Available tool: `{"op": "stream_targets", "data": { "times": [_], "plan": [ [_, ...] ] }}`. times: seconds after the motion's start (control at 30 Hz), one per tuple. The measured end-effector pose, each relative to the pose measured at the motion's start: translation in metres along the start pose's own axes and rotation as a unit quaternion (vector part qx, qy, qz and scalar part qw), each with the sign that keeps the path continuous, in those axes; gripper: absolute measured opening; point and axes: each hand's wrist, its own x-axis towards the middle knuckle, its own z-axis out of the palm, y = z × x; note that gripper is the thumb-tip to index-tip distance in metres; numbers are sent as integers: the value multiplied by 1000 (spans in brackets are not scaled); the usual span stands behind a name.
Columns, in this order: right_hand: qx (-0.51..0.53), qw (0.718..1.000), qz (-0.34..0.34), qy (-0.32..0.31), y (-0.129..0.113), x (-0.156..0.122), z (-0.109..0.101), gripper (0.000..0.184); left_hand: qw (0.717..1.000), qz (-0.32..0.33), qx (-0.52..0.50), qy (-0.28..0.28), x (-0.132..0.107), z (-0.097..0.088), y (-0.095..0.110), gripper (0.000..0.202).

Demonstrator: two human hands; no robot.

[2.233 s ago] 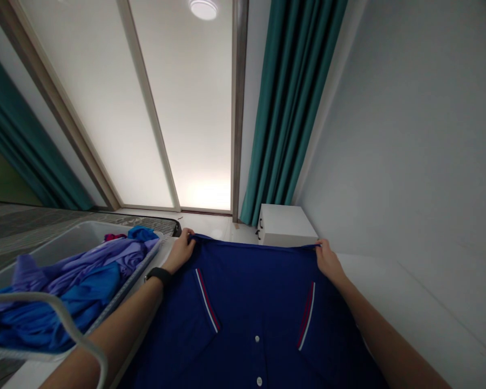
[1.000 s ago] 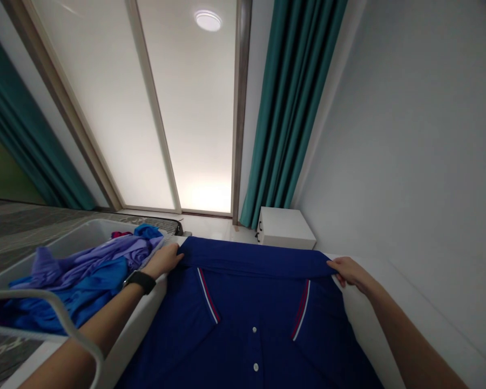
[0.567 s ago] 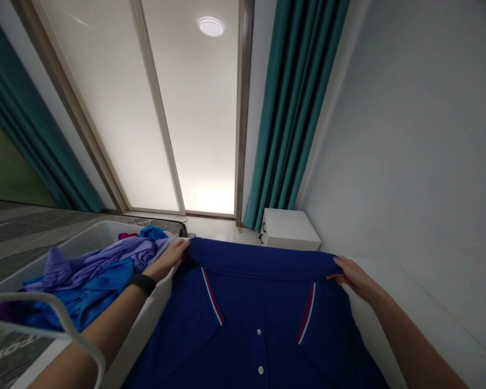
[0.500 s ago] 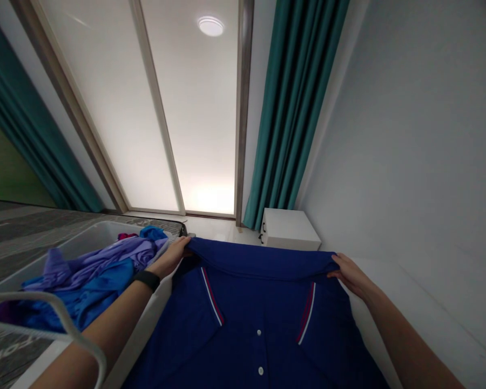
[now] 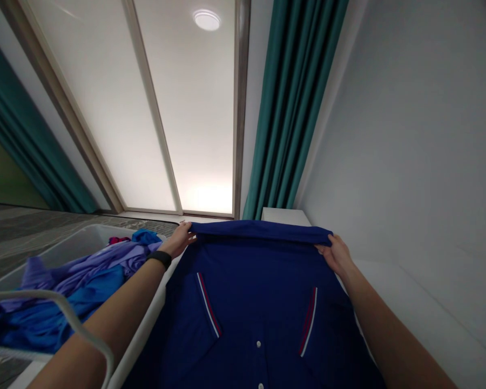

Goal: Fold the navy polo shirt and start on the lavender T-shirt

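Observation:
A navy polo shirt (image 5: 251, 292) is spread out in front of me, its striped sleeve cuffs folded inward over the body and white buttons down the middle. My left hand (image 5: 179, 239) pinches the far left corner of the shirt, and a black band circles that wrist. At the far right corner, my right hand (image 5: 335, 254) grips the fabric between thumb and fingers. The far edge is stretched between both hands and folded over in a band. The surface beneath the shirt is mostly hidden by it.
On the left stands a white laundry basket (image 5: 87, 233) holding purple and blue clothes (image 5: 101, 278), with a pale curved bar (image 5: 60, 302) in front. A white cabinet (image 5: 285, 215) is beyond the shirt. Teal curtains (image 5: 291, 119) flank a frosted sliding door; a wall rises at right.
Both hands have lifted the shirt's far edge upward and away, and the right hand has shifted slightly left. The edge now covers more of the white cabinet. The view has shifted a little.

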Motion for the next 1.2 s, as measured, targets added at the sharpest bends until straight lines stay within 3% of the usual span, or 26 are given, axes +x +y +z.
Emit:
{"op": "stream_targets", "data": {
  "times": [0.1, 0.33, 0.57, 0.67, 0.8, 0.93, 1.07, 1.13, 1.2],
  "plan": [
    [-3, 1000, -2, 15, 7, 1, -4, 8, 1000, -7, 23, 0, 9, 5, 0, 17],
    [-16, 999, -7, 49, 11, -6, -22, 11, 997, 62, 44, -8, 19, 24, 5, 13],
    [-159, 987, 1, 26, 4, -28, -20, 38, 976, 90, 191, 50, -12, -1, -14, 15],
    [-227, 974, 9, 1, 5, -34, -21, 32, 963, 124, 238, 31, -36, -7, -18, 18],
    [-212, 977, -5, -19, 14, -38, -26, 18, 936, 170, 308, -11, -58, -13, -25, 19],
    [-172, 985, -2, -21, 17, -40, -26, 13, 954, 152, 257, 30, -54, -17, -27, 15],
    [-118, 992, -36, -15, 1, -37, -21, 15, 964, 135, 219, 63, -40, -21, -19, 16],
    [-183, 982, -47, 1, -7, -35, -24, 20, 962, 133, 226, 74, -38, -25, -15, 17],
    [-316, 947, -64, 7, -10, -35, -32, 24, 956, 133, 247, 81, -40, -31, -13, 16]
  ]
}}
